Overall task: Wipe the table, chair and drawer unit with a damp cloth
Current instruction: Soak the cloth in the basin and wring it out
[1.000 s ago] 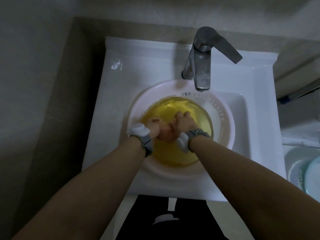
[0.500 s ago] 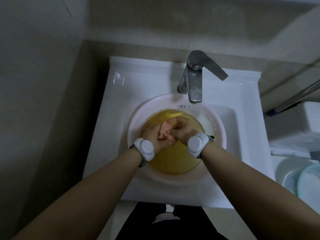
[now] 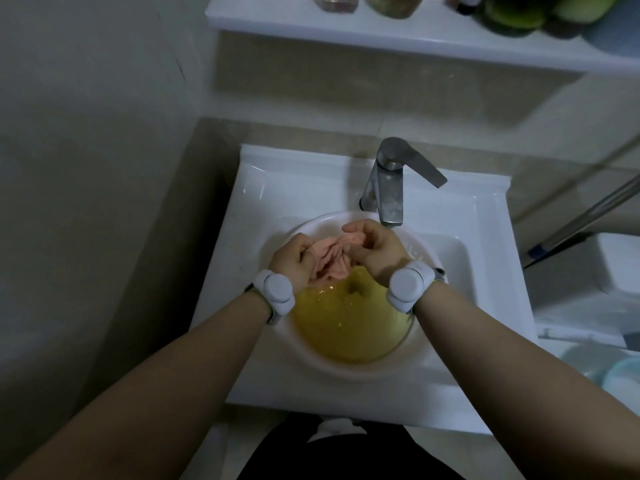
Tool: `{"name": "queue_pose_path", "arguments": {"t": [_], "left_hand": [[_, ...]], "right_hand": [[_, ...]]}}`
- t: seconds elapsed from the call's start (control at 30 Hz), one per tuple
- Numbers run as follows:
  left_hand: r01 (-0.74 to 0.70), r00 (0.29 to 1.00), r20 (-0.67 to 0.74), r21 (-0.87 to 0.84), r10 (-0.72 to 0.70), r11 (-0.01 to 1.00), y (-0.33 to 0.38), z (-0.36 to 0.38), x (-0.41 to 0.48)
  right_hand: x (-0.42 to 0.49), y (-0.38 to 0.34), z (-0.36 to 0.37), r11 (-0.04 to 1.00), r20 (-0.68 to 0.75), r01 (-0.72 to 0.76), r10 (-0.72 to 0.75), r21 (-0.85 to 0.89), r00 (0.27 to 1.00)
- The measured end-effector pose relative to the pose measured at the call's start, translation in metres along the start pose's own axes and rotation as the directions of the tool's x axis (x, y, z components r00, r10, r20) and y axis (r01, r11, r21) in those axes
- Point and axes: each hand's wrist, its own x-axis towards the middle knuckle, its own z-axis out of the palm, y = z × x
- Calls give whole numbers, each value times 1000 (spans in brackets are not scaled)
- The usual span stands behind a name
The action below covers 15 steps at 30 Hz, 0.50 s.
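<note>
The pink cloth [image 3: 329, 261] is held bunched between both hands, lifted over the far half of the round white basin [image 3: 346, 374], and its folds are seen hanging down towards the yellowish water [image 3: 346, 323]; whether the lowest fold touches the surface cannot be told. The cloth's left side is gripped by the left hand [image 3: 291, 261], fingers curled round it, while its upper right edge is pinched by the right hand [image 3: 377, 252] between thumb and curled fingers. So both hands are closed on the cloth, and they are kept close together, knuckles towards the camera. A pale round device is strapped to the left wrist [image 3: 275, 291], and another to the right wrist [image 3: 407, 285]. The basin is set in the white sink [image 3: 294, 188], and the spout of the metal tap [image 3: 389, 188] is seen just beyond the right hand, its lever turned to the right. Above, a white shelf [image 3: 381, 36] is loaded with jars and green items too blurred to be named. At the right edge a slanted metal rod [image 3: 588, 216] is caught leaning.
</note>
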Motion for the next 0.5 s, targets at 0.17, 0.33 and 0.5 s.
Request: {"name": "queue_pose_path", "arguments": {"t": [0.17,0.33,0.5], "left_hand": [[-101,985,131,-98,114,990,18,-5,-9],[-260,965,80,194,249,946,25,-8,-9],[-294,956,54,219,289,930,35,-26,-4]], "right_hand": [[-3,-30,2,993,-54,22,-16,113,998],[-6,-44,0,997,-5,-5,5,75,1000],[-1,-44,-18,982,60,-22,34,-187,998]]}}
